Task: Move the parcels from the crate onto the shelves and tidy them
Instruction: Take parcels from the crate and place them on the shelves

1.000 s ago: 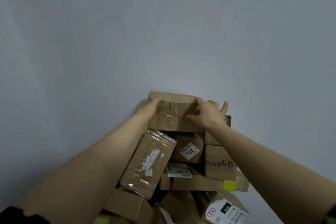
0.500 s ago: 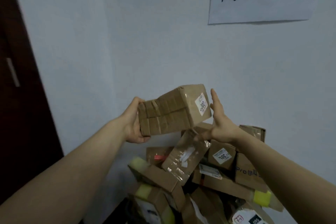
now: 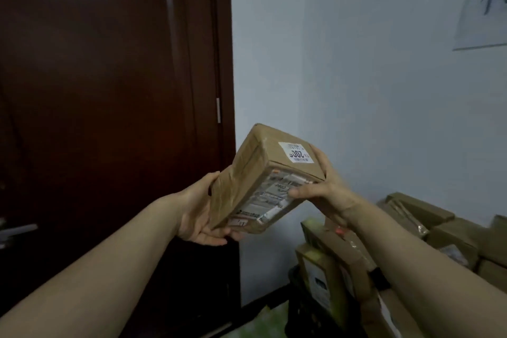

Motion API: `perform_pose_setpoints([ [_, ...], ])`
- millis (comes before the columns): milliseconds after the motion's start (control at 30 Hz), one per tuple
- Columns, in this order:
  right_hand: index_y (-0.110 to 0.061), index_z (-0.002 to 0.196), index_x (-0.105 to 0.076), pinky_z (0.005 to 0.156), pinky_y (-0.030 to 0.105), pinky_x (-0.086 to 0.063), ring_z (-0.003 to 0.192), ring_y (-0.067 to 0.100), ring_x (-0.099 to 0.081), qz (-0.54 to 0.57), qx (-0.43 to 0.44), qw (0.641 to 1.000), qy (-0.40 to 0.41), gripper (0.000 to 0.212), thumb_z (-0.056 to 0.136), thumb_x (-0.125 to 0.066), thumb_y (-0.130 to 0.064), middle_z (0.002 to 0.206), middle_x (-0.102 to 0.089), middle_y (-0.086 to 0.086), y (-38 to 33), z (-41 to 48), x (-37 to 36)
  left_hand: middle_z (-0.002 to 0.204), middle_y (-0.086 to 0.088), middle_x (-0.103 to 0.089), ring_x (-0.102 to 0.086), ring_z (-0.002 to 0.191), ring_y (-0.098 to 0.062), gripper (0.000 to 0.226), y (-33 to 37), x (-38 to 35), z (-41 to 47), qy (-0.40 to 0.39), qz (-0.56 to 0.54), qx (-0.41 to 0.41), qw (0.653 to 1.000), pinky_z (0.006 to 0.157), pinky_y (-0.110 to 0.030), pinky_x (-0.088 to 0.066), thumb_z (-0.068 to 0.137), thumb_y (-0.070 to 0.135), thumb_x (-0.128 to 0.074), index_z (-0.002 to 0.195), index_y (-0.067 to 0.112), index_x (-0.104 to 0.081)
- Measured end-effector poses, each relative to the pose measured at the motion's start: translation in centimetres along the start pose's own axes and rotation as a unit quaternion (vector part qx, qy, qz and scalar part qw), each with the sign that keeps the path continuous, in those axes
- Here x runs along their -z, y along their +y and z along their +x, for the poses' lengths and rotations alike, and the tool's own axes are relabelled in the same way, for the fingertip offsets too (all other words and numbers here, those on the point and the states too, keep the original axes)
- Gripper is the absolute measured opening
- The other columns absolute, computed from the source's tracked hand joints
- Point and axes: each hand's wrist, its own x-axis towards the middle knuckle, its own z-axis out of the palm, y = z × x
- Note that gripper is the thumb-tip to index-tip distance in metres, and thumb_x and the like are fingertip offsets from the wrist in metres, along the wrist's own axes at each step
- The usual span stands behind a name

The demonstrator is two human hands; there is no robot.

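I hold a brown taped cardboard parcel (image 3: 258, 170) in the air between both hands, tilted, with a small white "200" sticker on its upper face and a shipping label on the side facing me. My left hand (image 3: 199, 214) cups its lower left end from beneath. My right hand (image 3: 326, 189) grips its right end, thumb across the label. A heap of other cardboard parcels (image 3: 343, 255) lies low at the right, below my right forearm. The crate under the heap is hidden.
A dark brown wooden door (image 3: 109, 118) fills the left half, with a handle (image 3: 19, 230) at the left edge. A pale wall (image 3: 356, 63) stands behind the parcels, and a paper sign (image 3: 482, 8) hangs on it at the upper right.
I lifted the parcel off the top of the heap and swung left with it toward the door. The parcel has rotated, so its shipping label now faces me.
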Motion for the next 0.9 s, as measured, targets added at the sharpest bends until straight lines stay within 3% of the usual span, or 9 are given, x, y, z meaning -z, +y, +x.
perform_pose_setpoints([
  [100, -0.013, 0.13, -0.048, 0.079, 0.045, -0.057, 0.099, 0.027, -0.067, 0.037, -0.026, 0.998, 0.037, 0.098, 0.039, -0.083, 0.0, 0.11, -0.068, 0.01, 0.2, 1.3, -3.7, 0.114, -0.022, -0.066, -0.068, 0.09, -0.027, 0.109, -1.5, 2.5, -3.9, 0.046, -0.025, -0.052, 0.997, 0.094, -0.047, -0.048, 0.074, 0.089, -0.013, 0.119, 0.004, -0.064],
  [200, -0.01, 0.141, -0.036, 0.073, 0.049, -0.057, 0.102, 0.031, -0.067, 0.151, -0.061, 0.982, 0.098, 0.1, 0.054, -0.085, -0.005, 0.124, -0.061, 0.018, 1.1, 2.2, -7.2, 0.141, -0.024, -0.045, -0.045, 0.129, -0.034, 0.113, -2.8, 4.4, -7.3, 0.072, -0.109, -0.147, 0.981, 0.103, -0.06, -0.031, 0.061, 0.09, -0.039, 0.141, 0.011, -0.04],
  [300, -0.013, 0.131, -0.046, 0.079, 0.054, -0.056, 0.108, 0.033, -0.062, 0.281, -0.1, 0.947, 0.122, 0.065, 0.073, -0.077, -0.009, 0.123, -0.06, 0.017, 2.2, 2.4, -11.1, 0.149, -0.026, -0.027, -0.035, 0.135, -0.038, 0.12, -4.6, 5.6, -9.7, 0.111, -0.187, -0.213, 0.953, 0.102, -0.061, -0.036, 0.055, 0.069, -0.07, 0.151, 0.017, -0.018],
  [400, -0.014, 0.106, -0.059, 0.089, 0.051, -0.053, 0.107, 0.031, -0.061, 0.337, -0.141, 0.924, 0.113, 0.032, 0.078, -0.074, -0.013, 0.105, -0.066, 0.013, 2.8, 1.8, -15.5, 0.144, -0.024, -0.034, -0.038, 0.132, -0.035, 0.091, -6.3, 5.9, -11.0, 0.148, -0.188, -0.262, 0.935, 0.102, -0.057, -0.04, 0.061, 0.041, -0.076, 0.139, 0.014, -0.036],
  [467, -0.014, 0.107, -0.06, 0.085, 0.052, -0.053, 0.105, 0.033, -0.063, 0.36, -0.153, 0.915, 0.094, 0.037, 0.073, -0.075, -0.014, 0.104, -0.068, 0.014, 3.5, 1.5, -18.1, 0.14, -0.02, -0.042, -0.038, 0.132, -0.033, 0.095, -6.9, 6.6, -11.5, 0.169, -0.206, -0.294, 0.918, 0.101, -0.056, -0.041, 0.058, 0.035, -0.079, 0.14, 0.014, -0.037],
  [533, -0.015, 0.116, -0.058, 0.092, 0.052, -0.051, 0.108, 0.035, -0.061, 0.364, -0.171, 0.914, 0.061, 0.051, 0.068, -0.076, -0.017, 0.111, -0.067, 0.015, 4.4, 1.5, -19.9, 0.133, -0.018, -0.049, -0.043, 0.129, -0.032, 0.111, -7.3, 7.4, -12.0, 0.205, -0.238, -0.327, 0.891, 0.098, -0.056, -0.043, 0.05, 0.032, -0.084, 0.145, 0.014, -0.031],
  [667, -0.021, 0.13, -0.049, 0.11, 0.057, -0.029, 0.134, 0.039, -0.036, 0.242, -0.221, 0.944, -0.035, 0.075, 0.062, -0.079, -0.033, 0.138, -0.046, 0.018, 5.6, 1.3, -21.8, 0.118, -0.014, -0.059, -0.058, 0.111, -0.029, 0.109, -7.7, 10.2, -14.1, 0.26, -0.285, -0.372, 0.844, 0.093, -0.055, -0.048, 0.055, 0.024, -0.081, 0.148, 0.015, -0.025],
  [767, -0.022, 0.136, -0.042, 0.111, 0.055, -0.023, 0.14, 0.032, -0.027, 0.177, -0.208, 0.962, -0.022, 0.1, 0.048, -0.086, -0.039, 0.149, -0.031, 0.016, 5.5, 1.8, -21.9, 0.117, -0.013, -0.062, -0.063, 0.106, -0.028, 0.101, -8.3, 12.6, -16.2, 0.288, -0.268, -0.381, 0.837, 0.084, -0.049, -0.054, 0.062, 0.02, -0.081, 0.147, 0.017, -0.027],
  [900, -0.027, 0.148, -0.027, 0.109, 0.058, -0.025, 0.137, 0.036, -0.031, 0.122, -0.181, 0.975, -0.028, 0.121, 0.044, -0.088, -0.031, 0.147, -0.036, 0.016, 4.8, 2.3, -22.6, 0.118, -0.014, -0.063, -0.064, 0.105, -0.027, 0.083, -9.1, 14.6, -18.2, 0.308, -0.234, -0.377, 0.842, 0.074, -0.041, -0.057, 0.072, 0.016, -0.074, 0.144, 0.015, -0.034],
])
